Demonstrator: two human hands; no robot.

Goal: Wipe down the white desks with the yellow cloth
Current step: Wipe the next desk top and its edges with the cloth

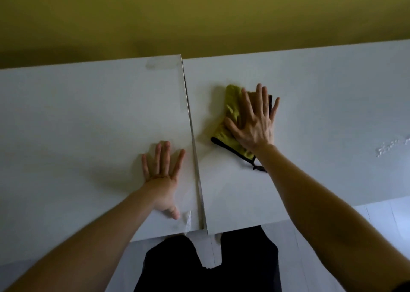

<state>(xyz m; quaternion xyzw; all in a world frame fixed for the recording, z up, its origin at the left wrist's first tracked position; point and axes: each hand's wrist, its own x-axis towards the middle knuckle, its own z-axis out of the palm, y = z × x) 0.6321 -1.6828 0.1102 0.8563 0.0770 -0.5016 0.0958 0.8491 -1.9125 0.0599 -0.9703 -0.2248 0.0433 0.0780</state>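
Yellow cloth (230, 114) lies on the right desk (321, 105), just right of the seam (190, 132), flattened under your right hand (253, 123), fingers spread. Keep that palm flat; overlap your strokes. Your left hand (162, 172) rests open left of the seam.
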